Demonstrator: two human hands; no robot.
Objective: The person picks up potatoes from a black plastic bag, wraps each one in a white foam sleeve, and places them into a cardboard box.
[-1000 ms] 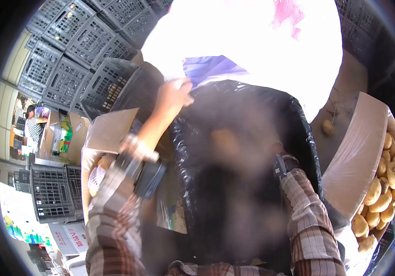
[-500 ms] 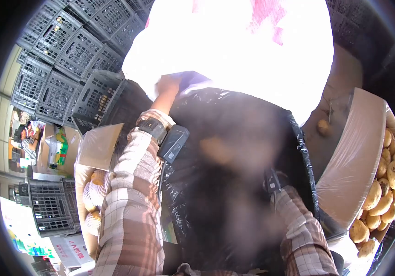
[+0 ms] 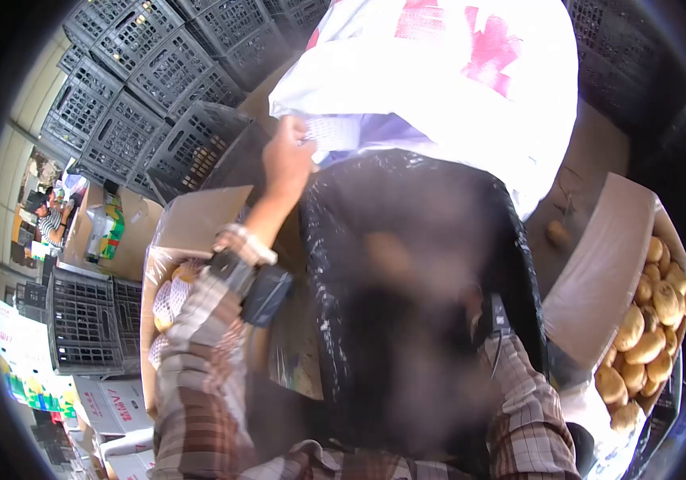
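Note:
My left hand is closed on a white foam net sleeve at the mouth of a large white bag with pink print. Below the bag stands a container lined with black plastic. Over that liner, my right hand is mostly lost in a blurred patch in the middle of the view, so its fingers do not show. A yellowish-brown blurred shape lies close to it; I cannot make out what it is.
A cardboard box of yellow-brown oval produce stands at the right. On the left, a carton holds pieces in foam nets. Black plastic crates are stacked behind. Far left, a person is near more cartons.
My left hand has come out from under the bag's edge, with the foam net now showing in it. The bag's mouth shows more clearly. My right arm has barely shifted.

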